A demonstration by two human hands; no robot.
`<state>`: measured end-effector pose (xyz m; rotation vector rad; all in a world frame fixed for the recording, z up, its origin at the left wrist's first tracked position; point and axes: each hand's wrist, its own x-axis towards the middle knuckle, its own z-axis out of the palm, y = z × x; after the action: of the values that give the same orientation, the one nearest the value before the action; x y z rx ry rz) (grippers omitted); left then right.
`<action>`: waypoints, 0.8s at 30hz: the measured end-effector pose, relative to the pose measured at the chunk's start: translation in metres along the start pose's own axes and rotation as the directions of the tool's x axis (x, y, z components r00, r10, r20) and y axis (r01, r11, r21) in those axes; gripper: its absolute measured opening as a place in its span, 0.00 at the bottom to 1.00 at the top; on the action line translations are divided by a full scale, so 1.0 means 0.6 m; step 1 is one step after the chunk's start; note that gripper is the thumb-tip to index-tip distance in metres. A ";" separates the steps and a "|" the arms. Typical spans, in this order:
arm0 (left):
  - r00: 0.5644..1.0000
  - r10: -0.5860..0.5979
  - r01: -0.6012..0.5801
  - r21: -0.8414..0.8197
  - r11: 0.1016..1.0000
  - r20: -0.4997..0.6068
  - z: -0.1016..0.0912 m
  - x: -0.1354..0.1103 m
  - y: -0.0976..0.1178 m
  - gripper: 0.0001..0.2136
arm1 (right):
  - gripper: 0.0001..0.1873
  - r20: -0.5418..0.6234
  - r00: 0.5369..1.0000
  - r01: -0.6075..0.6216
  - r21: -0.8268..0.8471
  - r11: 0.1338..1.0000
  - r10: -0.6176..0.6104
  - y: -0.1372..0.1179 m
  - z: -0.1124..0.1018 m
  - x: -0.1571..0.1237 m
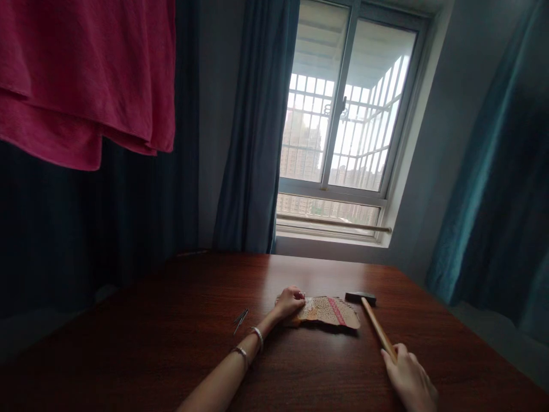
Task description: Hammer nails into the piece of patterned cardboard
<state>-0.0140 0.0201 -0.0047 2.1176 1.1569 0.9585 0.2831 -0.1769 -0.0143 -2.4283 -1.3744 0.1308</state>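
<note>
My left hand (291,302) rests at the left end of a flat piece of cardboard (328,310) on the table. Its fingertips are pinched together over the board; whatever they hold is too small to make out. The cardboard is tan with dark specks, a pink stripe and a ragged edge. My right hand (410,375) is wrapped round the lower end of the wooden handle of a hammer (377,326). The dark hammer head lies just right of the cardboard, close to the tabletop. A few thin metal nails (241,320) lie left of my left forearm.
The dark reddish-brown wooden table (180,355) reaches to the wall beneath a barred window (334,131). Blue curtains (253,126) hang on both sides of the window. A pink cloth (94,80) hangs at upper left, above the table's level.
</note>
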 end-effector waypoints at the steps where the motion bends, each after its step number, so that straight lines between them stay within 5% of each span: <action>1: 1.000 0.001 -0.001 0.008 1.000 0.000 0.000 0.000 0.000 0.08 | 0.17 -0.024 1.000 0.017 -0.042 0.999 -0.018 0.000 0.004 -0.001; 9: 1.000 0.015 -0.015 0.016 1.000 0.002 -0.001 -0.001 0.001 0.08 | 0.18 -0.153 0.984 0.055 -0.245 0.968 -0.095 -0.006 0.013 -0.016; 14: 1.000 0.020 -0.020 0.028 0.999 -0.005 -0.004 -0.003 0.006 0.08 | 0.23 -0.385 0.911 0.043 -0.263 0.964 -0.146 -0.081 -0.018 -0.007; 19: 1.000 0.013 -0.013 0.027 1.000 -0.002 -0.004 -0.002 0.006 0.08 | 0.17 -0.311 0.861 0.427 0.009 0.904 -0.403 -0.192 -0.016 0.042; 24: 1.000 -0.021 0.021 0.016 1.000 -0.003 -0.003 0.000 0.003 0.09 | 0.09 -0.208 0.854 0.506 0.111 0.855 -0.478 -0.267 0.034 0.078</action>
<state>-0.0148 0.0191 -0.0022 2.1129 1.1899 0.9456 0.1721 -0.0567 0.0258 -1.8335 -1.7761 -0.0941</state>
